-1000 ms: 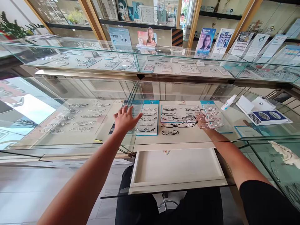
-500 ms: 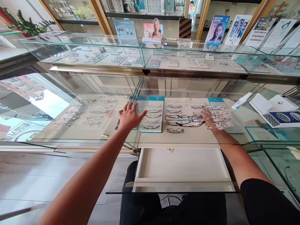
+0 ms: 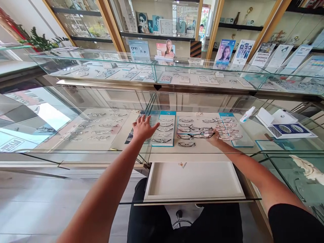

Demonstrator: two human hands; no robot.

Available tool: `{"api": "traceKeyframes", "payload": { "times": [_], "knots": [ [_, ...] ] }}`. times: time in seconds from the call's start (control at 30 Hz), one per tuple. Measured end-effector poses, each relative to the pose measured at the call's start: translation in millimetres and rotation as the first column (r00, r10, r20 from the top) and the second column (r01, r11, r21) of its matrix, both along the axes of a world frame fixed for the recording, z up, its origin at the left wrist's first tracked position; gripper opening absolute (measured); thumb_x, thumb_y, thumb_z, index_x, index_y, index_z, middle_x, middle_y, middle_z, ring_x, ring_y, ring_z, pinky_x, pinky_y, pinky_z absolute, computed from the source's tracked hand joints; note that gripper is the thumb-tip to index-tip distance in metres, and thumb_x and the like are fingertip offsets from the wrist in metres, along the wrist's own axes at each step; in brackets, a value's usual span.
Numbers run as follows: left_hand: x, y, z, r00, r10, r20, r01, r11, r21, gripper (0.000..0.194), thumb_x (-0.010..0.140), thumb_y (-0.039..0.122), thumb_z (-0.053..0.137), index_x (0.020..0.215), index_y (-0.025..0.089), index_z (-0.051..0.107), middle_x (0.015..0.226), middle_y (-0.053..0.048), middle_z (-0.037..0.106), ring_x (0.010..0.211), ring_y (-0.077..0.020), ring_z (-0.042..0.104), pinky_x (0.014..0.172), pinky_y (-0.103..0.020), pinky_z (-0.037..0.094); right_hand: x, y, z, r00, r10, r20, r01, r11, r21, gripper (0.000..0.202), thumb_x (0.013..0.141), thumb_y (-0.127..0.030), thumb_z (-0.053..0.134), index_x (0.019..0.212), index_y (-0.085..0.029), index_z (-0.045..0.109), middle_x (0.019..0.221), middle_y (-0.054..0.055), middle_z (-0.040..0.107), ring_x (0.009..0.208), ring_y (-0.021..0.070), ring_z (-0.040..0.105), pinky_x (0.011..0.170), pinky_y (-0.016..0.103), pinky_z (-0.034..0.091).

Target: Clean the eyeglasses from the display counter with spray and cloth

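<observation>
My left hand (image 3: 144, 128) rests on the glass top of the display counter (image 3: 121, 160), fingers spread and nothing in them. Just right of it, several glasses frames lie in a column on a blue-edged board (image 3: 165, 143). Seen through the glass, my right hand (image 3: 215, 136) is inside the case, its fingers closed at the right end of a pair of black eyeglasses (image 3: 201, 135). The fingertips are partly hidden. Those eyeglasses overlap other dark frames in the middle rows. A separate pair of dark glasses (image 3: 186, 144) lies in front of them.
A pulled-out white drawer (image 3: 192, 182) is over my lap. To the right are a white bottle (image 3: 247, 114), an opened white box (image 3: 288, 130) and a crumpled cloth (image 3: 308, 170). Another glass showcase (image 3: 202, 79) with glasses stands behind, with leaflets (image 3: 225, 54) on top.
My right hand has moved a little left, with the black eyeglasses shifting slightly left. My left hand stays spread on the glass. The view has tilted up somewhat.
</observation>
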State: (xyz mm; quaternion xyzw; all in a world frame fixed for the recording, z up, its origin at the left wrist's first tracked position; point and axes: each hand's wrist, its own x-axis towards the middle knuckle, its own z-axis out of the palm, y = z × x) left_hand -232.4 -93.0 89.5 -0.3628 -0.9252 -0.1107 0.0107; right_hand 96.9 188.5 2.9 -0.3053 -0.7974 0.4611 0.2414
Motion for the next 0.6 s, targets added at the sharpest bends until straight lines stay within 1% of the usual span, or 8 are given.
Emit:
{"api": "traceKeyframes", "payload": {
  "times": [0.07, 0.1, 0.2, 0.23, 0.3, 0.43, 0.5, 0.6],
  "knots": [
    [-1.1, 1.4, -0.4, 1.000, -0.011, 0.005, 0.011, 1.000, 0.003, 0.098, 0.102, 0.082, 0.031, 0.175, 0.018, 0.044, 0.186, -0.020, 0.035, 0.174, -0.0400, 0.026, 0.136, -0.066, 0.027, 7.4, -21.7, 0.7, 0.970, 0.083, 0.229, -0.113, 0.986, 0.124, 0.041, 0.109, -0.045, 0.074, 0.142, -0.021, 0.070, 0.146, 0.012, 0.071, 0.124, 0.0276, 0.074, 0.106, 0.051, 0.066],
    [-1.6, 2.0, -0.6, 1.000, -0.016, 0.007, 0.016, 1.000, 0.003, 0.099, 0.102, 0.082, 0.030, 0.175, 0.017, 0.043, 0.187, -0.021, 0.034, 0.174, -0.0401, 0.026, 0.136, -0.066, 0.027, 12.1, -34.4, 1.7, 0.933, 0.122, 0.340, -0.189, 0.967, 0.172, 0.038, 0.107, -0.042, 0.076, 0.137, -0.018, 0.072, 0.141, 0.012, 0.073, 0.123, 0.0280, 0.073, 0.106, 0.051, 0.064],
    [-2.7, 3.8, -1.7, 1.000, -0.021, 0.008, 0.021, 1.000, 0.008, 0.100, 0.101, 0.082, 0.029, 0.176, 0.017, 0.042, 0.187, -0.021, 0.033, 0.175, -0.0404, 0.024, 0.136, -0.065, 0.026, 27.5, -77.5, 10.1, 0.805, 0.227, 0.548, -0.404, 0.886, 0.228, 0.003, 0.094, -0.016, 0.079, 0.094, -0.015, 0.076, 0.111, 0.015, 0.079, 0.118, 0.0316, 0.070, 0.110, 0.050, 0.053],
    [-3.0, 4.4, -2.1, 1.000, -0.019, 0.007, 0.019, 1.000, 0.010, 0.100, 0.101, 0.083, 0.029, 0.176, 0.018, 0.043, 0.187, -0.021, 0.033, 0.175, -0.0404, 0.024, 0.137, -0.065, 0.026, 32.6, -92.6, 15.1, 0.767, 0.265, 0.585, -0.468, 0.854, 0.227, 0.010, 0.088, -0.009, 0.077, 0.083, -0.017, 0.072, 0.103, 0.014, 0.079, 0.115, 0.0320, 0.069, 0.110, 0.049, 0.050],
    [-3.4, 5.2, -2.9, 1.000, -0.015, 0.006, 0.015, 1.000, 0.014, 0.100, 0.101, 0.083, 0.029, 0.176, 0.018, 0.043, 0.187, -0.021, 0.033, 0.175, -0.0403, 0.024, 0.137, -0.065, 0.026, 42.5, -122.1, 28.9, 0.694, 0.358, 0.625, -0.584, 0.788, 0.197, 0.018, 0.082, -0.006, 0.076, 0.076, -0.020, 0.067, 0.094, 0.010, 0.079, 0.109, 0.0297, 0.069, 0.106, 0.044, 0.049],
    [-3.8, 6.1, -2.8, 1.000, -0.023, 0.009, 0.023, 1.000, 0.005, 0.102, 0.101, 0.083, 0.026, 0.176, 0.017, 0.041, 0.187, -0.021, 0.033, 0.175, -0.0412, 0.025, 0.137, -0.065, 0.026, 61.8, -168.5, 73.7, 0.598, 0.532, 0.600, -0.733, 0.666, 0.140, 0.019, 0.080, -0.012, 0.081, 0.079, -0.024, 0.066, 0.096, 0.003, 0.077, 0.105, 0.0256, 0.068, 0.100, 0.037, 0.049],
    [-3.8, 6.5, -2.4, 1.000, -0.030, 0.010, 0.030, 1.000, 0.001, 0.103, 0.100, 0.084, 0.025, 0.177, 0.016, 0.040, 0.187, -0.022, 0.032, 0.174, -0.0420, 0.026, 0.137, -0.065, 0.026, 69.0, -179.0, 104.1, 0.603, 0.607, 0.518, -0.766, 0.622, 0.162, 0.019, 0.082, -0.013, 0.079, 0.082, -0.025, 0.065, 0.096, 0.004, 0.075, 0.103, 0.0259, 0.067, 0.100, 0.038, 0.050],
    [-3.7, 7.2, -2.4, 0.999, -0.033, 0.009, 0.033, 0.999, 0.005, 0.104, 0.100, 0.083, 0.026, 0.177, 0.015, 0.041, 0.187, -0.023, 0.032, 0.174, -0.0431, 0.026, 0.136, -0.067, 0.026, 69.0, -171.7, 152.9, 0.670, 0.625, 0.400, -0.737, 0.624, 0.259, 0.018, 0.086, -0.012, 0.075, 0.083, -0.026, 0.064, 0.096, 0.003, 0.074, 0.101, 0.0255, 0.065, 0.099, 0.039, 0.050]
  ]
}}
